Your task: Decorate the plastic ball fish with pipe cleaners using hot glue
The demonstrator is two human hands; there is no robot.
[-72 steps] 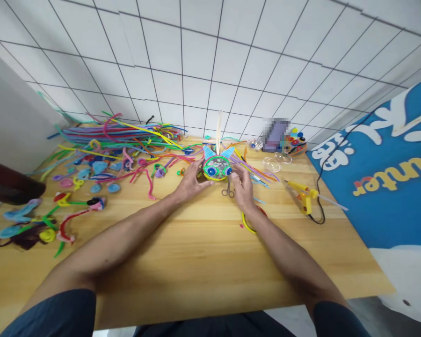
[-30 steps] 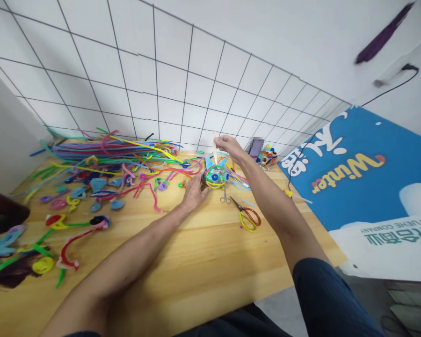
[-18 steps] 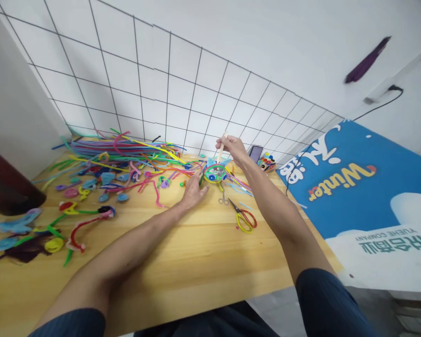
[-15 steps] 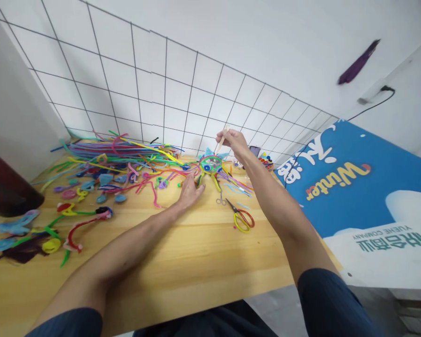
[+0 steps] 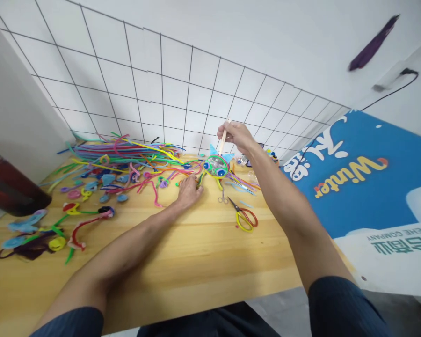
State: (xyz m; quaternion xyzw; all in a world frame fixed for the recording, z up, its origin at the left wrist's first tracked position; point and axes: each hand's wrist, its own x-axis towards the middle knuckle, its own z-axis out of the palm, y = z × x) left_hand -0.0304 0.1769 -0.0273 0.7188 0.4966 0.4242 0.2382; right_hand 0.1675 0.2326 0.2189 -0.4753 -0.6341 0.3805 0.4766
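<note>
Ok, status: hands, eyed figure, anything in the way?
Right-hand grip closed on pale stick. Eyed figure at stick's lower end, both eyes visible. Left-hand grip beside it, contact unclear. Small scissors, red-yellow scissors close in front, possibly obstructing.

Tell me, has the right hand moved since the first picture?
Yes. Against the wall, the right hand has gone up, from beside the toy to the stick above it.

Wooden table (image 5: 196,255); pipe cleaners (image 5: 117,151); scissors (image 5: 239,211)
</note>
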